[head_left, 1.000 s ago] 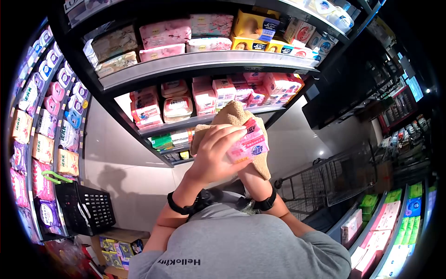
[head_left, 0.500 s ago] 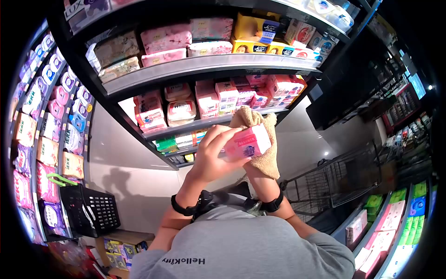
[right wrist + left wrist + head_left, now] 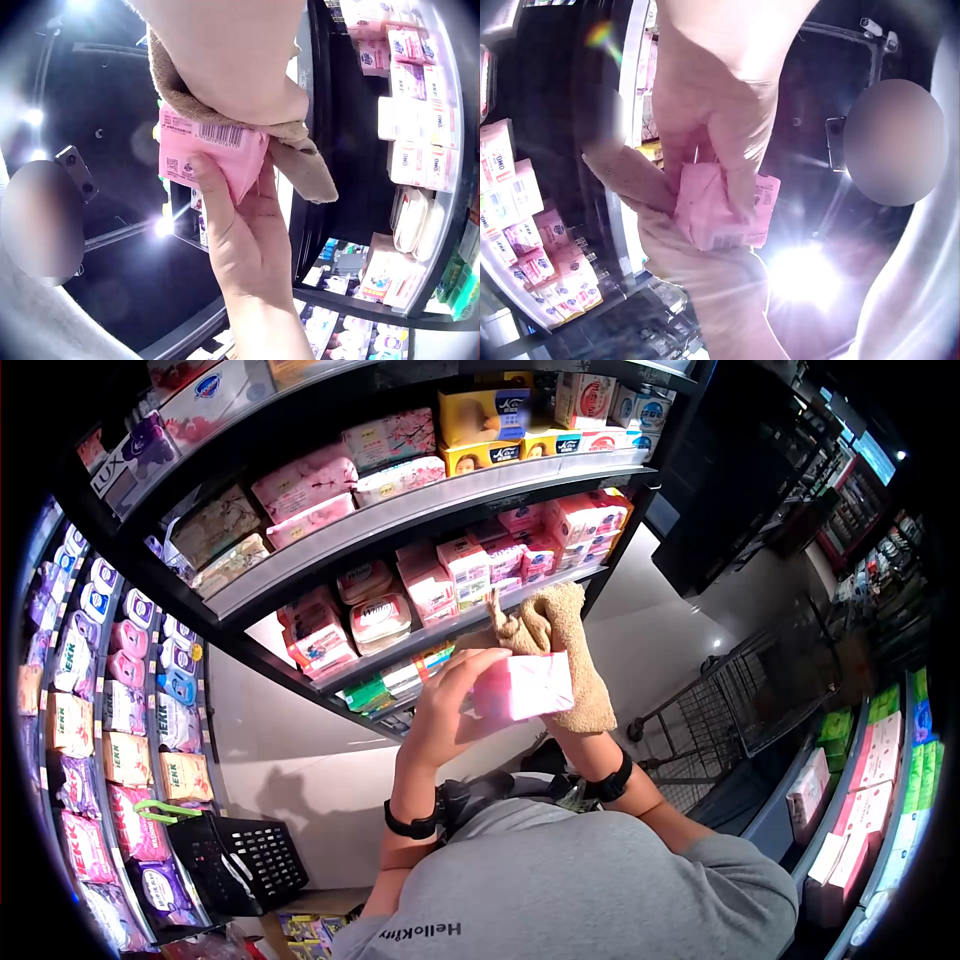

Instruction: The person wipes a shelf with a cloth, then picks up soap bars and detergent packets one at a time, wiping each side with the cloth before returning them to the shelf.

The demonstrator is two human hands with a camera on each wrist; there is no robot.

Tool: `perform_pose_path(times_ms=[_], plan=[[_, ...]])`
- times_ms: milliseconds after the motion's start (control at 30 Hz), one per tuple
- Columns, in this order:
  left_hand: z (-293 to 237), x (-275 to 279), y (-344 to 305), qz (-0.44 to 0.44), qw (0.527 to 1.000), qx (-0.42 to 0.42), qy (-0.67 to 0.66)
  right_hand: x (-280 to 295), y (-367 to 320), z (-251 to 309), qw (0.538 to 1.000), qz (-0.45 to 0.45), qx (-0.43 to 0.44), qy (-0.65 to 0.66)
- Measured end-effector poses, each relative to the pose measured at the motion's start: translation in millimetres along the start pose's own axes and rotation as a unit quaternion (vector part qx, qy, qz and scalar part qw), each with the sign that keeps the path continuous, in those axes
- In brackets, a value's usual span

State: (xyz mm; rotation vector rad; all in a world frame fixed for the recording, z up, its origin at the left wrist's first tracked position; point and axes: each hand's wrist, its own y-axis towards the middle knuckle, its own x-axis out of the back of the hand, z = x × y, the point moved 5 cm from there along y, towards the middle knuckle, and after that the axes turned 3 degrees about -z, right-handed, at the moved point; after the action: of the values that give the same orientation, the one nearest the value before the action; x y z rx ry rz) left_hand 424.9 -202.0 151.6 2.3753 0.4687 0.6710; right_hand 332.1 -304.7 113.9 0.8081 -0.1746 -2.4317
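A pink wrapped soap pack (image 3: 522, 688) is held by my left hand (image 3: 448, 705), fingers along one side and thumb along the other. The right wrist view shows a printed barcode face on the pack, toward the tan towel. The fuzzy tan towel (image 3: 585, 670) wraps the fingers of my right hand (image 3: 240, 64) and mostly hides them; my right hand grips it. In the head view the pack overlaps the towel, and a loose end of cloth hangs down toward the right wrist. In the left wrist view the towel (image 3: 694, 259) lies right against the pack.
Ahead stands a shelf rack (image 3: 440, 510) with several boxed soaps, including similar pink packs (image 3: 535, 560). A left shelf holds wipes packs (image 3: 125, 760), with a black basket (image 3: 265, 860) before it. A wire shopping cart (image 3: 715, 710) and another shelf (image 3: 840, 800) are at right.
The pack has turned in my left hand, so a bright, folded end now faces the head camera. The towel has shifted to the right of it. The head view has swung, tilting the shelves.
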Motion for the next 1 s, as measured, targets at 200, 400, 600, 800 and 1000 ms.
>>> perform_pose_path(times_ms=[200,400,600,800,1000], plan=[[-4,0,-5,0.014,1.000,0.014,-0.001,-5,-1,26,0.907,0.084,0.113,-0.397],[7,-7,-10,0.035,0.998,0.045,-0.022,6,-5,23,0.900,0.051,0.147,-0.406],[16,-13,-9,0.083,0.984,0.104,-0.117,-15,-6,49,0.846,0.054,0.229,-0.478],[19,-5,-11,0.034,0.985,0.117,-0.126,-14,5,41,0.833,0.032,0.265,-0.485],[35,4,-17,-0.080,0.894,0.140,-0.419,-34,13,8,0.836,0.166,0.203,-0.483]])
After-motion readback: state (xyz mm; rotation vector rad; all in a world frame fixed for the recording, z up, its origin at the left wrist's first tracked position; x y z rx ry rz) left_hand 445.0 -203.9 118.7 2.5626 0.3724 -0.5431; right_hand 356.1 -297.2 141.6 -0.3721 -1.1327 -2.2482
